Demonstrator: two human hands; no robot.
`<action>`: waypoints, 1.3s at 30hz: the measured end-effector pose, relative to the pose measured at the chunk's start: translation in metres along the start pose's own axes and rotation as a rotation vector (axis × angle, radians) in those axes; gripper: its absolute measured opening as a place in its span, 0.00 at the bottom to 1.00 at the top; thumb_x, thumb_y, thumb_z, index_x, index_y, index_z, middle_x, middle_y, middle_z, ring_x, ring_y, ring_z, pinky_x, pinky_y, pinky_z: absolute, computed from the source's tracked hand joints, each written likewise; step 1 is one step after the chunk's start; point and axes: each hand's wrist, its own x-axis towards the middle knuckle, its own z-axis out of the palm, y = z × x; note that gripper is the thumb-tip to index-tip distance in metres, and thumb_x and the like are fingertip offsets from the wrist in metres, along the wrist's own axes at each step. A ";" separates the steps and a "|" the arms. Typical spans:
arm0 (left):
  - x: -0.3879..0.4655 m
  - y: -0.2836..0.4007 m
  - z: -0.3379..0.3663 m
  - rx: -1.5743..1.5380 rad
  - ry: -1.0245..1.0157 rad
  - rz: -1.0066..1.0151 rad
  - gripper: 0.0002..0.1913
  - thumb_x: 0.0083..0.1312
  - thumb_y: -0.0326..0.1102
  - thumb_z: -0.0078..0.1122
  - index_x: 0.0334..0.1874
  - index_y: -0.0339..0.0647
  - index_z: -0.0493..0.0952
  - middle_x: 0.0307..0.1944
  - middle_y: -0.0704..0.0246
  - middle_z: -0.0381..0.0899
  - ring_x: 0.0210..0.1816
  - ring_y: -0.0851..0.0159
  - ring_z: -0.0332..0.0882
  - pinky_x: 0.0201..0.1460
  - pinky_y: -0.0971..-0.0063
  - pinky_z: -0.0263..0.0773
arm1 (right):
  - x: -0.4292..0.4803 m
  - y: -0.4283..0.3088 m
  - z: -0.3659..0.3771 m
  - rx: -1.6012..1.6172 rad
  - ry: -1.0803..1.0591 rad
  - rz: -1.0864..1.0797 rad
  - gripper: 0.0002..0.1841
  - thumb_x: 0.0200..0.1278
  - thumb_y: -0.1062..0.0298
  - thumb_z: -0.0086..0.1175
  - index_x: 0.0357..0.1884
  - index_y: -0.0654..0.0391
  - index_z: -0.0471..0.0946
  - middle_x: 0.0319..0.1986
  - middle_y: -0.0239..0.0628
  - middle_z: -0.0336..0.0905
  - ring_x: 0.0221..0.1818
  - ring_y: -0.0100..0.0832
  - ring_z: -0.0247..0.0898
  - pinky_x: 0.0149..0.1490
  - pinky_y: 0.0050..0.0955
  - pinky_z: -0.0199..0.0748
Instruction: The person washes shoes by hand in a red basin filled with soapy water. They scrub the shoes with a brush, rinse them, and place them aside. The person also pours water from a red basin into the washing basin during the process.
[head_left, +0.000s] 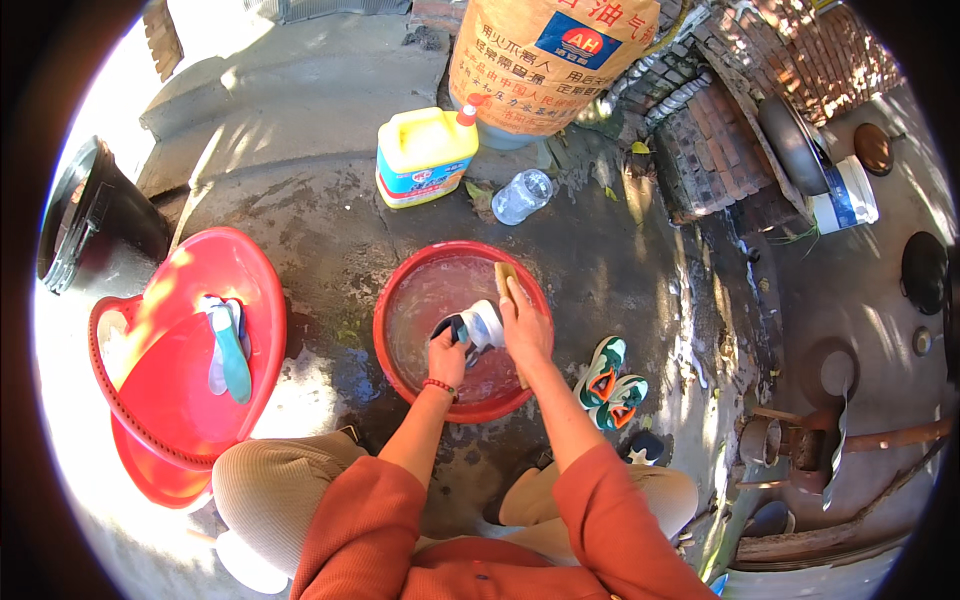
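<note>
A round red basin (384, 307) of cloudy water sits on the wet ground before me. My left hand (448, 358) grips the dark end of a white and dark shoe (486, 324), held over the water. On the basin's right side, my right hand (526, 326) is around a long wooden scrubbing brush (505, 271), close against the shoe. Most of the brush is hidden under the hand. Right of the basin stand a pair of green and white shoes (611, 386) with orange linings. Near my right knee is a dark shoe (643, 448) with a white star shape.
At left, a red plastic basket (161, 382) holds teal and pale insoles (234, 360); behind it stands a black bucket (124, 221). Beyond the basin are a yellow detergent jug (427, 154), a clear plastic jar (523, 196) and a gas cylinder's printed cover (525, 82). A brick ledge (697, 154) rises at right.
</note>
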 end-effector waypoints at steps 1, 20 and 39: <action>-0.004 0.002 0.004 0.007 0.003 0.005 0.12 0.59 0.20 0.51 0.44 0.34 0.79 0.36 0.73 0.80 0.34 0.75 0.75 0.39 0.81 0.70 | 0.009 0.012 -0.002 -0.050 -0.037 -0.009 0.23 0.65 0.52 0.42 0.63 0.39 0.66 0.39 0.55 0.77 0.42 0.54 0.74 0.46 0.46 0.70; -0.043 0.020 0.025 0.830 -0.192 0.108 0.18 0.42 0.31 0.70 0.36 0.37 0.74 0.31 0.62 0.80 0.35 0.59 0.78 0.40 0.68 0.71 | -0.057 0.049 0.000 -0.296 -0.201 -0.058 0.22 0.65 0.55 0.44 0.62 0.39 0.67 0.32 0.55 0.77 0.33 0.55 0.75 0.39 0.49 0.72; -0.032 0.063 -0.005 0.603 -0.397 0.073 0.18 0.47 0.32 0.70 0.40 0.36 0.76 0.33 0.69 0.80 0.36 0.69 0.77 0.43 0.74 0.71 | -0.072 0.067 -0.020 0.289 -0.136 0.277 0.21 0.67 0.53 0.40 0.60 0.43 0.70 0.49 0.54 0.74 0.54 0.50 0.70 0.56 0.35 0.66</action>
